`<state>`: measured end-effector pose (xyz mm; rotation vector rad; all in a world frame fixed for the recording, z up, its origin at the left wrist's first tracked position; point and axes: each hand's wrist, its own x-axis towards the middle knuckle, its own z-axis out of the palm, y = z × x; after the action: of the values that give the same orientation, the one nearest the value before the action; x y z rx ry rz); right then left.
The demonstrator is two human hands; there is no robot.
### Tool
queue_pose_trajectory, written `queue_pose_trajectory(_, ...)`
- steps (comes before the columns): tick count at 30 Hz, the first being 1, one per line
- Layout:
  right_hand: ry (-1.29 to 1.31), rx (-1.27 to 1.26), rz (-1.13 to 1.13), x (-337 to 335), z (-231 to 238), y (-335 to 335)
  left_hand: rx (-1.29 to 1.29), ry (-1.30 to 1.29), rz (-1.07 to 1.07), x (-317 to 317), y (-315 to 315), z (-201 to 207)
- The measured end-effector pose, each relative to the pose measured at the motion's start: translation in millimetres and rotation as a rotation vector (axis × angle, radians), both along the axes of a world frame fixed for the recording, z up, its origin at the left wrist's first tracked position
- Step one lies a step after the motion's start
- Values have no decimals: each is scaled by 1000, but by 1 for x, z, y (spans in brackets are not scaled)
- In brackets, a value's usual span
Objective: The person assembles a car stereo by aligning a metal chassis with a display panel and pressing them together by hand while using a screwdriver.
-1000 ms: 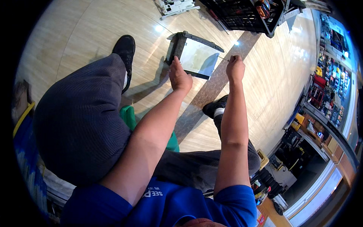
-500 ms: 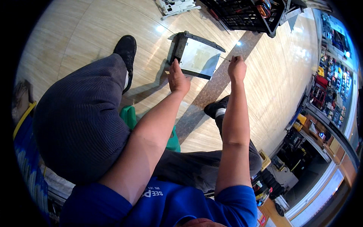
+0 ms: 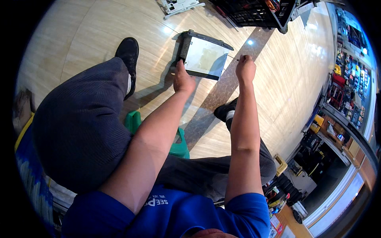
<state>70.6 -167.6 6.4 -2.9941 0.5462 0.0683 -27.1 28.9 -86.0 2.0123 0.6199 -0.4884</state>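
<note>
Unit (image 3: pixel 183 48), dark-cased with a white panel (image 3: pixel 204 59) facing up, sits out ahead of you over the floor (image 3: pixel 285 91); can't tell whether it lies flat or is propped. All places taken from it.

Your left arm runs out long, slanting inward, elbow slightly bent. Left hand (image 3: pixel 184 81) at the unit's near left corner: thumb up, pointing away from you along the side, other fingers mostly hidden. Contact looks likely; how far the hand is closed, can't tell.

Your right arm reaches nearly straight out, forearm almost upright in view. Right hand (image 3: pixel 246 70) just right of the unit, fingers bunched narrow around a thin tool (image 3: pixel 233 58). Its shaft points left to the panel's right edge; whether the tip touches is too small to tell.

Around the unit: black crate (image 3: pixel 254 19) beyond and to the right; pale metal part (image 3: pixel 180 5) beyond; your left shoe (image 3: pixel 127 53) to the left; your right shoe (image 3: pixel 224 111) nearer you, slightly right; green stool (image 3: pixel 180 148) nearer you, partly behind your left forearm.
</note>
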Motion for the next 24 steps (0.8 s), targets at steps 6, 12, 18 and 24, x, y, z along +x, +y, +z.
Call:
queue_pose_trajectory(6, -108, 179, 170, 0, -1, -2, -3, -79, 7, -2, 3, -4)
queue_pose_trajectory(12, -116, 59, 152, 6, 1, 7, -96, 55, -10, 2, 3, 5)
queue_pose_trajectory(18, 52, 20, 150, 15, 7, 2, 8, -109, 26, 0, 2, -5)
queue_pose_trajectory(24, 378, 30, 265, -12, -6, -32, -128, 107, 1, 5, 15, 8)
